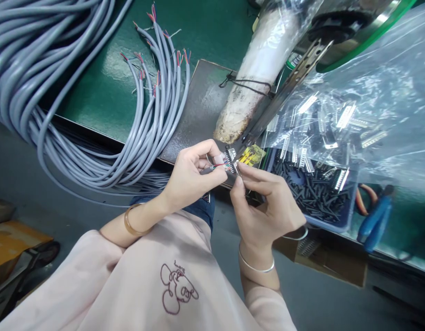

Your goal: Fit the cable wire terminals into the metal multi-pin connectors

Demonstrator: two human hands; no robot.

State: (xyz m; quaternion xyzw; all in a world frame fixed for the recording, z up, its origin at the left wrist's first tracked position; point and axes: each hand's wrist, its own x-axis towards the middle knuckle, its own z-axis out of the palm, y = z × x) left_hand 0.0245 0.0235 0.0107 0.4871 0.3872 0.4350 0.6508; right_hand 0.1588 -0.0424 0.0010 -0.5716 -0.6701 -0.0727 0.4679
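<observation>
In front of my body, my left hand (198, 172) pinches the stripped end of a grey cable, its thin red and other coloured wires showing between the fingers. My right hand (267, 197) grips a small metal multi-pin connector (232, 158) between thumb and fingertips. The wires meet the connector's pin side; whether any are joined to it I cannot tell. Just above the connector is the tip of a long perforated metal bar (284, 92), close to it. A white plastic-wrapped tube (255, 73), tied with black cord, lies alongside that bar.
Bundled grey cables (153, 110) with stripped ends cover the left side of the green bench (212, 27). On the right, a blue bin (336, 225) holds short black tubes, and a clear bag (381, 92) holds connectors. Blue-handled cutters (376, 223) lie beside the bin.
</observation>
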